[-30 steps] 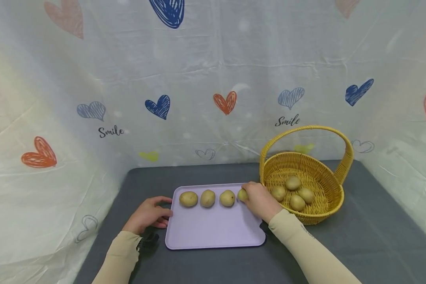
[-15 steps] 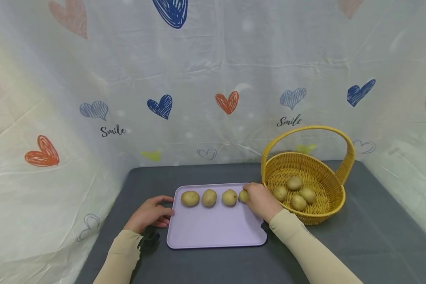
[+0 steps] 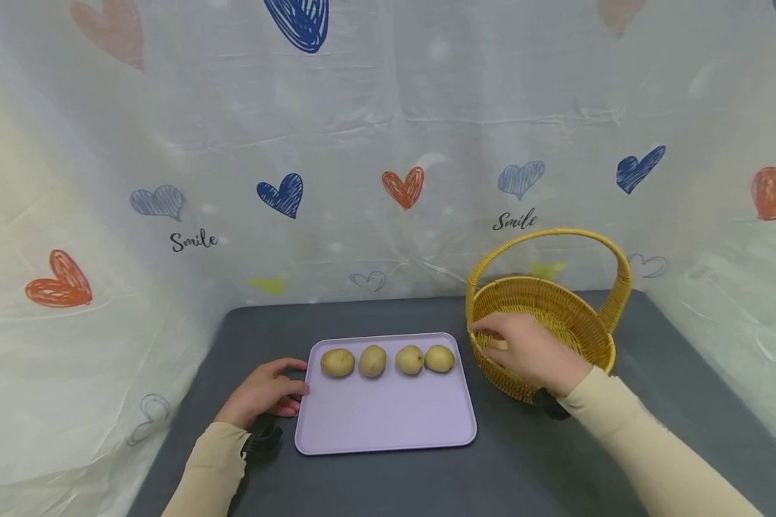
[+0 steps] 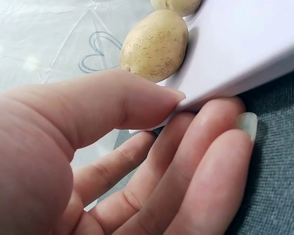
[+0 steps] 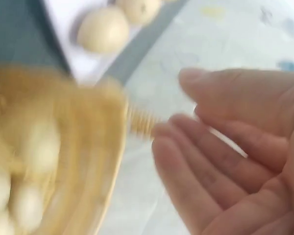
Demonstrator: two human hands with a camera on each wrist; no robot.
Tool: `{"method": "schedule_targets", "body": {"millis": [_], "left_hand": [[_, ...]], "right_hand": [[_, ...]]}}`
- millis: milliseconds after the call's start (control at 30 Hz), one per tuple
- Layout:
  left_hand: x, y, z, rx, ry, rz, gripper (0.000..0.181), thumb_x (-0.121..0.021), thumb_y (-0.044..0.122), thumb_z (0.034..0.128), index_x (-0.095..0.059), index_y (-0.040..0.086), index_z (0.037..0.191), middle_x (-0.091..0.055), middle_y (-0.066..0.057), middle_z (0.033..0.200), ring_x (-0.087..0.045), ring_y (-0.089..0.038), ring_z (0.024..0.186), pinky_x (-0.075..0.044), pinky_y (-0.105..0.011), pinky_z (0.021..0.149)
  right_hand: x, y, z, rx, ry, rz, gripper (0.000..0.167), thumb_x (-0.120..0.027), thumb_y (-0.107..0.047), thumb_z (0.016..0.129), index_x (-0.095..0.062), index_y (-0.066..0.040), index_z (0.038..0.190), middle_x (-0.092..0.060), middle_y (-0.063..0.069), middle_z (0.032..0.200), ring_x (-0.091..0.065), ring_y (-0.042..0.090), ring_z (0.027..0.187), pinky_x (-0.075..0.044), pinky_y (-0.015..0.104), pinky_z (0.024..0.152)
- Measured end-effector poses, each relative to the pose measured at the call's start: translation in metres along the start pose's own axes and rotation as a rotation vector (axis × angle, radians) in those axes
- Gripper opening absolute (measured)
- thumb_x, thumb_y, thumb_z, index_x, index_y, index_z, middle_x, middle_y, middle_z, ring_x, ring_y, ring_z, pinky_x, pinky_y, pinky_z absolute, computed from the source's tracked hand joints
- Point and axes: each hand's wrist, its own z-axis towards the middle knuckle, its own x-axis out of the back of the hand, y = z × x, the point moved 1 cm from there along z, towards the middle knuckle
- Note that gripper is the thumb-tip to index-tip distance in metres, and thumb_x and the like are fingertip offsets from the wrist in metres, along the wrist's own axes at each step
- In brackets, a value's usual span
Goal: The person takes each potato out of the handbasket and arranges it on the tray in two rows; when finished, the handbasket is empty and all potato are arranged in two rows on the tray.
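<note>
A lilac tray (image 3: 385, 420) lies on the dark table with a row of several potatoes (image 3: 371, 361) along its far side. The left hand (image 3: 261, 393) holds the tray's left edge; in the left wrist view its thumb rests at the rim and the other fingers curl below it. A potato (image 4: 157, 45) sits close to that thumb. Over the left part of the yellow wicker basket (image 3: 543, 287) hovers the right hand (image 3: 533, 352), holding nothing, thumb and fingers apart. More potatoes (image 5: 41, 147) lie in the basket, blurred in the right wrist view and hidden by the hand in the head view.
The basket's tall arched handle (image 3: 559, 233) rises above its rim. Behind the table (image 3: 388, 488) hangs a pale curtain (image 3: 336, 108) printed with hearts. Dark table surface shows in front of the tray and beyond its far edge.
The right hand has let go of the rightmost potato, which stays on the tray, and moved right over the basket. The left hand keeps its place at the tray edge.
</note>
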Motion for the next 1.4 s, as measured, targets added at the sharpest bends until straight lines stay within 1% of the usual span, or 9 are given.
{"method": "schedule_targets", "body": {"millis": [67,167,300,433,667,833,933,1100,1400], "left_hand": [[0.004,-0.003,-0.001,0.002,0.004,0.003,0.063,-0.086,0.018,0.0896,-0.061,0.01,0.147,-0.073,-0.011,0.082,-0.072,-0.017,0.065,-0.067,-0.036,0.065],[0.011,-0.007,-0.003,0.006,0.012,0.012,0.064,-0.085,0.019,0.0901,-0.06,0.01,0.148,-0.073,-0.011,0.082,-0.071,-0.017,0.066,-0.067,-0.036,0.064],[0.018,-0.011,-0.005,0.008,0.015,0.014,0.066,-0.086,0.021,0.0903,-0.059,0.008,0.149,-0.074,-0.01,0.084,-0.072,-0.018,0.068,-0.066,-0.035,0.064],[0.019,-0.013,-0.005,0.008,0.007,-0.001,0.067,-0.087,0.022,0.0898,-0.059,0.008,0.149,-0.074,-0.011,0.085,-0.073,-0.018,0.07,-0.067,-0.036,0.065],[0.012,-0.012,-0.003,0.017,0.005,-0.034,0.066,-0.087,0.019,0.0887,-0.06,0.009,0.148,-0.074,-0.01,0.081,-0.072,-0.016,0.066,-0.067,-0.035,0.065],[0.005,-0.009,0.001,0.01,-0.005,-0.039,0.066,-0.088,0.019,0.0882,-0.061,0.009,0.148,-0.074,-0.01,0.081,-0.072,-0.016,0.065,-0.067,-0.035,0.064],[0.003,-0.008,0.003,0.013,-0.002,-0.032,0.066,-0.088,0.02,0.0878,-0.062,0.01,0.147,-0.074,-0.01,0.081,-0.072,-0.017,0.065,-0.066,-0.036,0.063],[0.001,-0.008,0.003,0.018,0.002,-0.026,0.065,-0.088,0.02,0.0879,-0.062,0.01,0.147,-0.075,-0.01,0.082,-0.072,-0.017,0.066,-0.066,-0.035,0.063],[0.001,-0.003,0.004,0.013,0.008,-0.04,0.065,-0.088,0.02,0.0871,-0.063,0.011,0.146,-0.075,-0.01,0.081,-0.072,-0.017,0.066,-0.066,-0.035,0.064]], "right_hand": [[0.013,0.013,-0.001,-0.038,-0.028,0.025,0.038,-0.078,-0.009,0.097,-0.074,-0.004,0.135,-0.077,0.013,0.13,-0.075,0.034,0.117,-0.062,0.054,0.1],[0.023,0.035,0.003,-0.082,-0.065,0.051,0.038,-0.075,-0.012,0.099,-0.073,-0.004,0.136,-0.077,0.014,0.131,-0.075,0.034,0.117,-0.061,0.055,0.101],[0.023,0.057,0.014,-0.111,-0.146,0.092,0.042,-0.074,-0.014,0.1,-0.07,-0.001,0.14,-0.075,0.019,0.134,-0.074,0.036,0.12,-0.06,0.054,0.103],[0.02,0.068,0.026,-0.128,-0.221,0.112,0.049,-0.08,-0.016,0.097,-0.069,0.002,0.141,-0.075,0.019,0.135,-0.073,0.036,0.121,-0.06,0.053,0.105],[0.007,0.079,0.043,-0.157,-0.302,0.122,0.055,-0.087,-0.023,0.091,-0.071,0.001,0.138,-0.076,0.016,0.132,-0.073,0.032,0.119,-0.058,0.054,0.107],[-0.001,0.085,0.042,-0.18,-0.336,0.111,0.057,-0.091,-0.027,0.085,-0.074,0.001,0.131,-0.078,0.013,0.126,-0.073,0.03,0.117,-0.058,0.054,0.105],[-0.004,0.086,0.04,-0.187,-0.344,0.103,0.055,-0.091,-0.028,0.084,-0.075,0.001,0.128,-0.078,0.013,0.124,-0.073,0.03,0.115,-0.059,0.053,0.104],[-0.005,0.083,0.039,-0.216,-0.375,0.104,0.053,-0.091,-0.027,0.086,-0.075,0.0,0.129,-0.078,0.013,0.125,-0.072,0.031,0.118,-0.058,0.054,0.105],[-0.005,0.086,0.041,-0.196,-0.392,0.076,0.049,-0.091,-0.028,0.085,-0.078,0.0,0.124,-0.079,0.013,0.121,-0.073,0.034,0.118,-0.059,0.055,0.104]]}}
